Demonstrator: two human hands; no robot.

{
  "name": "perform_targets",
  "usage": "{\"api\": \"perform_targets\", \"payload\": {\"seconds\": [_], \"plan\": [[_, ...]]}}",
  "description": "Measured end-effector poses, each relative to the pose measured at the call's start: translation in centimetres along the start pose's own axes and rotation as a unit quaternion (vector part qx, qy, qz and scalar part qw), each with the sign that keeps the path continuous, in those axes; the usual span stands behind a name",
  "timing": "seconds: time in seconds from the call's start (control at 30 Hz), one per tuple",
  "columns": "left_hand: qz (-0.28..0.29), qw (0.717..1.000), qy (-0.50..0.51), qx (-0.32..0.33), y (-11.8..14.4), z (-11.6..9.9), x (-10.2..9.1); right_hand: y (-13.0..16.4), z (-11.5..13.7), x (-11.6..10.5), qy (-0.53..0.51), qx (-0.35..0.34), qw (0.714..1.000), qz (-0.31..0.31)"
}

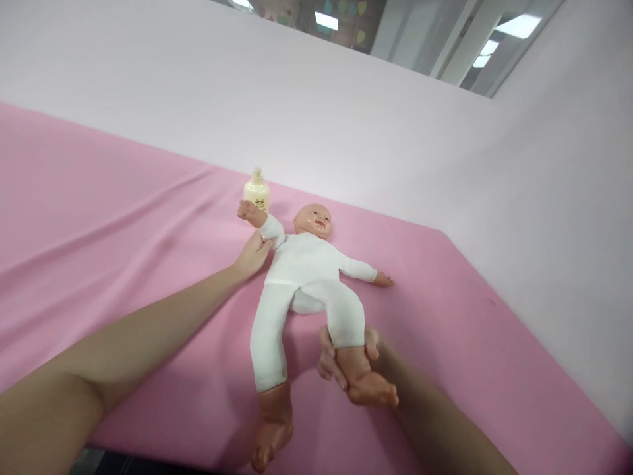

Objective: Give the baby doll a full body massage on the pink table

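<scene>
A baby doll [306, 260] with a white cloth body lies on its back on the pink sheet, head away from me. My left hand [254, 254] is closed at the doll's raised arm on the left, around its white sleeve; some fingers are hidden behind the arm. My right hand [330, 361] wraps from beneath around the lower leg on the right, near the white cuff, and the bare foot sticks out past it. The other leg lies stretched toward me, free of both hands.
A cream pump bottle [256, 190] stands behind the doll's raised hand. The pink sheet [123, 191] has folds at the left. White walls [386, 145] border it at the back and right, with a window [395, 33] above.
</scene>
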State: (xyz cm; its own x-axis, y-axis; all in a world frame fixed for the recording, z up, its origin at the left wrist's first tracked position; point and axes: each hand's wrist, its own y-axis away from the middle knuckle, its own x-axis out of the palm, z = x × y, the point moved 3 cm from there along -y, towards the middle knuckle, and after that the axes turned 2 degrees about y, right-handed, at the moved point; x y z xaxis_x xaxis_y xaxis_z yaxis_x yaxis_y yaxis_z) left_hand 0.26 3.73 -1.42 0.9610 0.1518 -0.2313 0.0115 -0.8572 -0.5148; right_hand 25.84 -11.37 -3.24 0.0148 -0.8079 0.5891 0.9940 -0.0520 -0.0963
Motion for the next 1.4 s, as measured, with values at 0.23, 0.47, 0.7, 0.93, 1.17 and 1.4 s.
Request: {"api": "perform_targets", "payload": {"seconds": [0.23, 0.47, 0.7, 0.93, 1.17, 1.4], "plan": [[0.071, 0.973, -0.136, 0.173, 0.7, -2.2, 0.4, 0.1, 2.8, 0.5, -0.017, -0.194, 0.942, -0.274], [0.095, 0.958, -0.181, 0.202, 0.7, -1.9, 0.5, -0.2, 3.2, 0.6, 0.005, -0.186, 0.93, -0.317], [0.093, 0.95, -0.194, 0.226, 0.8, -1.8, 0.5, -0.3, 3.0, 0.0, 0.031, -0.168, 0.901, -0.398], [0.099, 0.949, -0.197, 0.225, 0.9, -2.0, 0.5, -0.4, 3.1, 0.1, 0.009, -0.175, 0.897, -0.405], [0.098, 0.949, -0.202, 0.22, 0.8, -2.1, 0.5, -0.5, 3.5, 0.7, 0.002, -0.184, 0.902, -0.39], [0.105, 0.947, -0.194, 0.235, 0.9, -2.1, 0.5, -0.4, 3.3, 0.5, -0.002, -0.174, 0.9, -0.399]]}}
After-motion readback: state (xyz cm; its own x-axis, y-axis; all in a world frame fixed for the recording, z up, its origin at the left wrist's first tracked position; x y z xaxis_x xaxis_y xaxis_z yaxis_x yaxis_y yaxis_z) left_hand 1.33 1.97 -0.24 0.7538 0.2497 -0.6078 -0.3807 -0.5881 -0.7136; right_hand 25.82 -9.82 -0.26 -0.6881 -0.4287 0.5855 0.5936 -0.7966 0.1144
